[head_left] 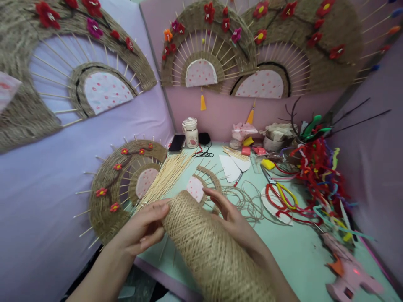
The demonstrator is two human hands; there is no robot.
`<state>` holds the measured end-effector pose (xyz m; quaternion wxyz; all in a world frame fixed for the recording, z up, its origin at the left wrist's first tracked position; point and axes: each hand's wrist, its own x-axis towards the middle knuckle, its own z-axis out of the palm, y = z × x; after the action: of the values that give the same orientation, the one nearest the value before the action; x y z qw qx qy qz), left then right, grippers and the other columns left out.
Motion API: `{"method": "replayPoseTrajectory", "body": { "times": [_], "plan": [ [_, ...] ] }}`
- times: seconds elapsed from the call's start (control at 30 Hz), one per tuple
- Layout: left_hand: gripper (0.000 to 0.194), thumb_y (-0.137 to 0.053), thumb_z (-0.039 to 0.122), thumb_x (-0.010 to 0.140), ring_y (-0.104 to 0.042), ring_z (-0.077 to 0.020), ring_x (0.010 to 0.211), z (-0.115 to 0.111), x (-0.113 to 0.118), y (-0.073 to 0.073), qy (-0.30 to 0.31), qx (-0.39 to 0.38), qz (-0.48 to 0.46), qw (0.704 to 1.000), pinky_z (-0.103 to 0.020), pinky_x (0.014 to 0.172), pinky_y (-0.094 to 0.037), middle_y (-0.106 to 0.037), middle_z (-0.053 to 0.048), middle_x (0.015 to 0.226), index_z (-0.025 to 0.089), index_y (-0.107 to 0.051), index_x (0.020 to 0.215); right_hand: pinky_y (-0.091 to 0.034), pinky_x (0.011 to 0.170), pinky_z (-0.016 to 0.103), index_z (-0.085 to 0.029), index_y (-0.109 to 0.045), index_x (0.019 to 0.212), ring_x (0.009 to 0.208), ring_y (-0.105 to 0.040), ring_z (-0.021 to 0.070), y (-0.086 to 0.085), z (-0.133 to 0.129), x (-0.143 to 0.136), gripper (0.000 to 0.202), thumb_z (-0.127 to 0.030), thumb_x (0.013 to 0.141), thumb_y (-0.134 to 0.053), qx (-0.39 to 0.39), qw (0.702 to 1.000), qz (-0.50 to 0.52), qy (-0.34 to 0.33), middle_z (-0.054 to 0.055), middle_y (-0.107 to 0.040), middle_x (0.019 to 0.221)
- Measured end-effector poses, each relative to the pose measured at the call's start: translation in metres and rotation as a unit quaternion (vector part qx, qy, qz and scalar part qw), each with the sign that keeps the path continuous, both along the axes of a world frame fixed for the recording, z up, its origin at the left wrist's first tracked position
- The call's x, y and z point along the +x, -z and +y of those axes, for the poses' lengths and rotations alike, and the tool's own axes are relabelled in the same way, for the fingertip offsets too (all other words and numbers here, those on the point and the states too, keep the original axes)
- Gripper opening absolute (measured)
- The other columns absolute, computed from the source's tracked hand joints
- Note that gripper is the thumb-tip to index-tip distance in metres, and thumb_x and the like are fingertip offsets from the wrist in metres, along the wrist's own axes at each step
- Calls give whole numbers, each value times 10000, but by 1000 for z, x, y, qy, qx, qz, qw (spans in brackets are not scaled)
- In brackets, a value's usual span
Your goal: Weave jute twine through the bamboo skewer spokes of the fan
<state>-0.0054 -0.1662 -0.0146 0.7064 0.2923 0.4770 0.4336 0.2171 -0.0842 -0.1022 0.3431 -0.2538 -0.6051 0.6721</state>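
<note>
1. Left hand [146, 228] is bending its fingers and touching the upper left edge of the twine cone [210, 247]; whether it is pinching a strand, I cannot tell.
2. Right hand [228, 214] is lying along the cone's right side with its visible fingers slightly parted, not closing into a fist.
3. The twine cone is slanting between both forearms, its narrow end pointing away from the person and its near end running out of view at the bottom.
4. Just beyond it, a small partial fan [195, 188] is lying on the mint table [283, 247], with loose twine [248, 201] coiling to its right.
5. Thin wooden sticks [171, 172] are lying in a bundle to the left, beside a flowered twine fan [103, 209].
6. Scissors [288, 197] are resting farther right, and a pink glue gun [349, 268] is showing a red light nearer the person.
7. A phone [177, 143] and a white bottle [190, 133] are occupying the back.
</note>
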Motion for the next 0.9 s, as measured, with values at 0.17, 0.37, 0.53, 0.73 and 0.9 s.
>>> {"method": "replayPoseTrajectory", "body": {
  "times": [0.17,0.37,0.53,0.73,0.9],
  "plan": [
    [308,-673,416,751,-308,6,235,2,6,1,63,-21,-18,998,-152,271,-15,-618,-35,613,141,-665,891,-423,953,367,-262,-570,1252,1145,-530,220,-6,-5,-4,438,-458,861,-569,-37,989,7,-145,63,-604,1208],
    [289,-665,402,770,-313,1,236,1,-1,0,59,-12,9,998,-147,270,-23,-533,23,521,156,-662,922,-280,515,231,-161,-634,732,535,-367,90,2,8,6,342,-477,850,-577,-52,998,10,-16,-38,-419,563],
    [300,-669,428,769,-298,22,241,3,-3,5,11,3,70,997,-144,270,-12,-551,26,597,136,-608,806,-222,520,257,-171,-588,676,511,-278,87,0,10,24,290,-404,849,-599,-106,975,181,69,-58,-320,527],
    [392,-747,469,676,-190,13,242,12,-14,1,-179,31,62,981,-109,284,-90,-348,127,400,179,-487,712,-289,536,275,-170,-540,567,523,-352,107,-13,10,48,294,-286,831,-597,-59,950,272,144,-40,-335,480],
    [316,-670,436,773,-194,-24,220,13,-43,-19,-238,16,33,970,-111,284,-157,-259,125,279,199,-474,698,-236,438,226,-166,-484,550,430,-224,72,-20,24,58,271,-231,799,-570,-169,902,318,238,-69,-250,430]
  ]
}}
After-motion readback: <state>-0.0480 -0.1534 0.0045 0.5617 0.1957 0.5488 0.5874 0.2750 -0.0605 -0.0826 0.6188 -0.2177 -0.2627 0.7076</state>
